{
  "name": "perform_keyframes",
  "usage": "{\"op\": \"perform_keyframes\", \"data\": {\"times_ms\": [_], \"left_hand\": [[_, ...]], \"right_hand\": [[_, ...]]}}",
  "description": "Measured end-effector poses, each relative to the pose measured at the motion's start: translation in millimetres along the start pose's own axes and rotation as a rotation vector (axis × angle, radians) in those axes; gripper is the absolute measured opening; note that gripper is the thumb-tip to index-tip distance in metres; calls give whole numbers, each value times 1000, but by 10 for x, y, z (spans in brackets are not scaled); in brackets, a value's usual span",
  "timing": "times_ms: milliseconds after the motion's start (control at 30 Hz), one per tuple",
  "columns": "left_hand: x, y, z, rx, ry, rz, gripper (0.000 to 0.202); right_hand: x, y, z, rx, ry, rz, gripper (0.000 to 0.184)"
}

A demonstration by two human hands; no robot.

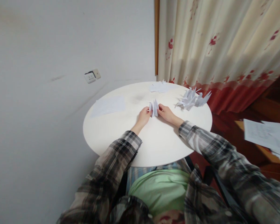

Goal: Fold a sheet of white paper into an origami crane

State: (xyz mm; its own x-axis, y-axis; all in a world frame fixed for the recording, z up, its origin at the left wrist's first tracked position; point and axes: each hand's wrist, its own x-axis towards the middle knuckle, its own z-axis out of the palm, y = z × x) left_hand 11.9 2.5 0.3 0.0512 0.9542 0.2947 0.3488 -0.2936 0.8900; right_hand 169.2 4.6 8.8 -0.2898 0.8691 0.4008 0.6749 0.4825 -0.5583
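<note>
Plaid sleeves (116, 161) nearest; left hand (144, 116) and right hand (167, 114) pinch folded paper (156, 108), tips up, long axis upright.

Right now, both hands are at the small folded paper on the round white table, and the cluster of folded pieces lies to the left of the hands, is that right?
Not quite: the head view shows the cluster of folded pieces to the right of the hands. The left hand and right hand are indeed at the small folded paper on the round white table.

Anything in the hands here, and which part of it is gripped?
Yes, a folded white paper piece: the left hand's fingers hold its left side, the right hand's fingers its right side.
</note>
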Motion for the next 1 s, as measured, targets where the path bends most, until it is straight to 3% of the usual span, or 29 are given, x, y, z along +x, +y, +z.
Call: {"op": "perform_keyframes", "data": {"times_ms": [1000], "left_hand": [[-6, 22, -7, 2, -3, -26, 7]], "right_hand": [[0, -6, 3, 0, 8, 6, 16]]}}
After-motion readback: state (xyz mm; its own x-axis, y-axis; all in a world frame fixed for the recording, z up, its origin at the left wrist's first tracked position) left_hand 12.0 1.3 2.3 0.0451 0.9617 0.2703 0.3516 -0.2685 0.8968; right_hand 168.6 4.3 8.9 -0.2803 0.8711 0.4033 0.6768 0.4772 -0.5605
